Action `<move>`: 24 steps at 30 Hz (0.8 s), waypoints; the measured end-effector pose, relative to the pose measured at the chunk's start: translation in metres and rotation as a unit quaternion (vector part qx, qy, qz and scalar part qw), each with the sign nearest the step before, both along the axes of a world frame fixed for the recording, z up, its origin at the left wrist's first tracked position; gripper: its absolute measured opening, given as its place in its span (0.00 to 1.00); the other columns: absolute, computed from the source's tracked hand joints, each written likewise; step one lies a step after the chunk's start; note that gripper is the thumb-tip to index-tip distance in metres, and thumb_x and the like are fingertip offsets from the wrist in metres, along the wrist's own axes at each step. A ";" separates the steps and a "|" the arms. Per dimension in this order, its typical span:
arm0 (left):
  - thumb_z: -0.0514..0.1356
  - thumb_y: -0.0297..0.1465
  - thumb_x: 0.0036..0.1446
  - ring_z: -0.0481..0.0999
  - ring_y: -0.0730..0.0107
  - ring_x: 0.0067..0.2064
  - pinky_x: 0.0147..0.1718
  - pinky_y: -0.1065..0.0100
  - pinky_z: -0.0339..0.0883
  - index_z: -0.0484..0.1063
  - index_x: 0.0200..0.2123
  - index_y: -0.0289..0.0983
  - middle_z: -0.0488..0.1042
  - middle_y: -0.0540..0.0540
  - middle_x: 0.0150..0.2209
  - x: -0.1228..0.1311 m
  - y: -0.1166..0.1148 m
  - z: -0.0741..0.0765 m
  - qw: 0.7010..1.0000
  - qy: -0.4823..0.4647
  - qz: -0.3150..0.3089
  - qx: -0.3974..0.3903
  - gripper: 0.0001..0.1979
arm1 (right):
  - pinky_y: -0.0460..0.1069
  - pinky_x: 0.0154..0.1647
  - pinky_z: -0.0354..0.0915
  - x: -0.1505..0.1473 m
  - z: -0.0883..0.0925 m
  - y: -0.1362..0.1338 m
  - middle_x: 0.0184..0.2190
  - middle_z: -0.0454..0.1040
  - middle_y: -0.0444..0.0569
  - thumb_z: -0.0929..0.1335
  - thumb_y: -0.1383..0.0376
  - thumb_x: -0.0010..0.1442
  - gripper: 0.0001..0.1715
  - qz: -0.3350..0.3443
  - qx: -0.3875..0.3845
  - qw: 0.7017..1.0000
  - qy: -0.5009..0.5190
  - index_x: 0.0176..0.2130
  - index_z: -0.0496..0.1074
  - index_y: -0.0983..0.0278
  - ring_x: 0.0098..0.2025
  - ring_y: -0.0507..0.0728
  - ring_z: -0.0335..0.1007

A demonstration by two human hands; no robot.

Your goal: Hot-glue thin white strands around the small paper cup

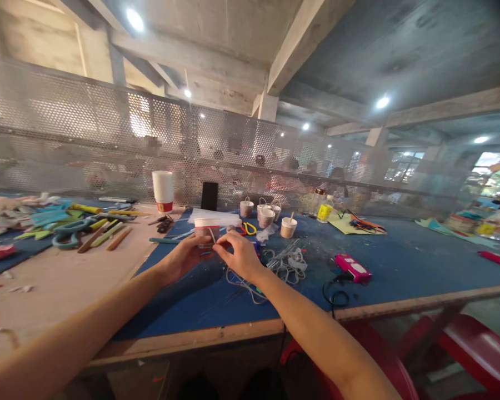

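Observation:
My left hand [186,256] wraps around a paper cup [206,228] with a red band, held just above the blue table top [400,266]. My right hand [241,254] is closed in a pinch at the cup's side, fingertips on a thin white string or wire [212,235] that runs up to the rim. A tangle of white wire [285,261] lies on the table just right of my right hand.
Several finished small cups with handles [266,214] stand behind. A stack of white cups [163,190], a black phone [209,195], yellow scissors [249,228], a pink device [353,268] with black cable, craft scraps at left [66,222]. People sit beyond the mesh fence [87,139]. Red chairs [475,350] are below.

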State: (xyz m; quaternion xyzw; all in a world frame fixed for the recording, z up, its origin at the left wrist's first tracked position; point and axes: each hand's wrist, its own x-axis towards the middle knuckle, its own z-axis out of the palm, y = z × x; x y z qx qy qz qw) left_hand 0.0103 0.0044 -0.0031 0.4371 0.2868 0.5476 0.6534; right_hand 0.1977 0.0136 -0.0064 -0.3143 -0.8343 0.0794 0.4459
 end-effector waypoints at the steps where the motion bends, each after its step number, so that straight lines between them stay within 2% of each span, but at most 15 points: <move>1: 0.63 0.23 0.57 0.82 0.61 0.42 0.44 0.64 0.75 0.79 0.41 0.32 0.82 0.39 0.42 -0.001 0.001 -0.001 1.000 -0.003 -0.001 0.003 0.08 | 0.46 0.45 0.65 0.000 -0.001 0.000 0.39 0.75 0.47 0.67 0.56 0.66 0.10 -0.005 0.006 1.000 -0.013 0.41 0.74 0.60 0.40 0.53 0.73; 5: 0.63 0.22 0.58 0.82 0.63 0.40 0.41 0.67 0.77 0.78 0.44 0.30 0.83 0.38 0.41 -0.003 0.005 -0.002 1.000 -0.023 -0.001 -0.001 0.10 | 0.45 0.44 0.65 0.002 -0.001 -0.001 0.40 0.75 0.47 0.66 0.55 0.68 0.13 -0.020 0.023 0.998 -0.060 0.40 0.76 0.61 0.41 0.52 0.74; 10: 0.61 0.21 0.60 0.82 0.70 0.31 0.31 0.74 0.77 0.76 0.38 0.31 0.82 0.42 0.33 -0.007 0.007 0.000 0.998 -0.051 0.019 -0.037 0.04 | 0.45 0.41 0.64 0.003 0.001 -0.003 0.40 0.76 0.48 0.61 0.52 0.71 0.23 -0.051 0.024 0.991 -0.121 0.36 0.78 0.61 0.41 0.53 0.74; 14: 0.60 0.18 0.60 0.79 0.75 0.25 0.23 0.78 0.74 0.74 0.35 0.31 0.78 0.47 0.28 -0.008 0.006 0.003 0.996 -0.061 0.034 -0.051 0.05 | 0.47 0.42 0.64 0.015 0.010 0.003 0.45 0.76 0.49 0.63 0.55 0.70 0.16 -0.153 0.004 0.979 -0.136 0.41 0.76 0.60 0.43 0.54 0.75; 17: 0.61 0.18 0.59 0.78 0.76 0.24 0.22 0.78 0.74 0.74 0.35 0.31 0.77 0.48 0.29 -0.007 0.005 0.004 0.996 -0.054 0.040 -0.055 0.04 | 0.49 0.43 0.65 0.036 0.021 0.011 0.45 0.77 0.50 0.65 0.55 0.67 0.14 -0.242 -0.052 0.951 -0.184 0.43 0.74 0.60 0.43 0.57 0.76; 19: 0.62 0.19 0.59 0.78 0.77 0.24 0.22 0.79 0.74 0.74 0.35 0.31 0.76 0.49 0.28 -0.007 0.006 0.003 0.997 -0.046 0.039 -0.055 0.04 | 0.51 0.43 0.66 0.054 0.027 0.016 0.44 0.79 0.53 0.66 0.53 0.65 0.16 -0.285 -0.109 0.920 -0.246 0.42 0.74 0.62 0.44 0.61 0.77; 21: 0.63 0.19 0.58 0.78 0.77 0.24 0.21 0.79 0.73 0.74 0.34 0.31 0.75 0.49 0.27 -0.008 0.008 0.001 0.997 -0.037 0.038 -0.057 0.03 | 0.52 0.43 0.66 0.069 0.027 0.020 0.41 0.80 0.56 0.66 0.49 0.64 0.20 -0.291 -0.170 0.890 -0.308 0.40 0.75 0.63 0.45 0.64 0.77; 24: 0.63 0.19 0.57 0.78 0.77 0.24 0.21 0.80 0.73 0.75 0.34 0.32 0.75 0.49 0.28 -0.010 0.010 -0.003 0.998 -0.024 0.037 -0.051 0.04 | 0.53 0.42 0.66 0.080 0.021 0.025 0.41 0.80 0.59 0.63 0.44 0.64 0.28 -0.288 -0.211 0.869 -0.342 0.38 0.76 0.64 0.46 0.66 0.77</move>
